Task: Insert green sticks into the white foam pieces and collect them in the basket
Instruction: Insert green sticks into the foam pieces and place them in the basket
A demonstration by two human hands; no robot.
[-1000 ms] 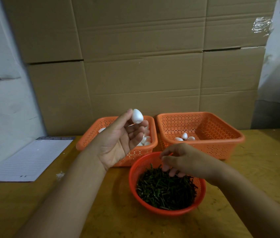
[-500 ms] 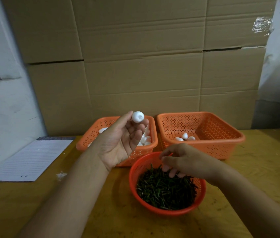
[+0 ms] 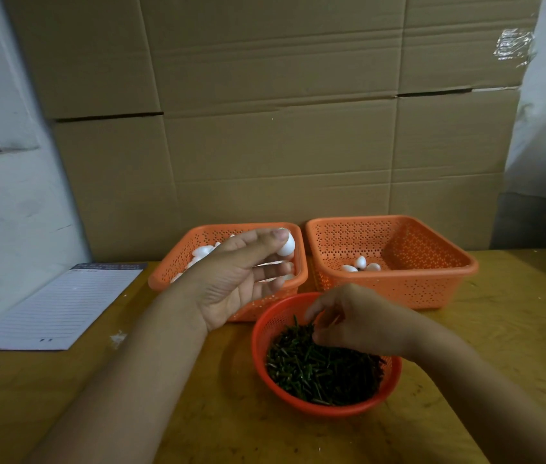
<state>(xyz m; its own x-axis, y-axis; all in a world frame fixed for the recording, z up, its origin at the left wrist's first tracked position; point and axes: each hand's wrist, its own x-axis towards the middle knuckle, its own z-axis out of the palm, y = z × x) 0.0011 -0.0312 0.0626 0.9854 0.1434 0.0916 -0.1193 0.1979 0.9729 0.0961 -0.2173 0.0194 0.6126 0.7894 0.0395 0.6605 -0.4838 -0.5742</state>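
Observation:
My left hand (image 3: 241, 279) pinches a white egg-shaped foam piece (image 3: 286, 245) between thumb and fingertips, raised above the left orange basket (image 3: 171, 272), which holds several more foam pieces. My right hand (image 3: 358, 319) is down in the round red bowl (image 3: 332, 408), its curled fingertips picking among the pile of green sticks (image 3: 322, 370); whether a stick is pinched is hidden. The right orange basket (image 3: 398, 286) holds three white foam pieces (image 3: 361, 264).
A lined paper sheet (image 3: 61, 306) lies on the wooden table (image 3: 515, 313) at the left. Stacked cardboard boxes (image 3: 281, 128) form a wall right behind the baskets. A white wall stands at the left.
My left hand has turned and lowered a little, rolling the foam piece in its fingertips. My right hand stays in the bowl, its fingers shifting among the sticks.

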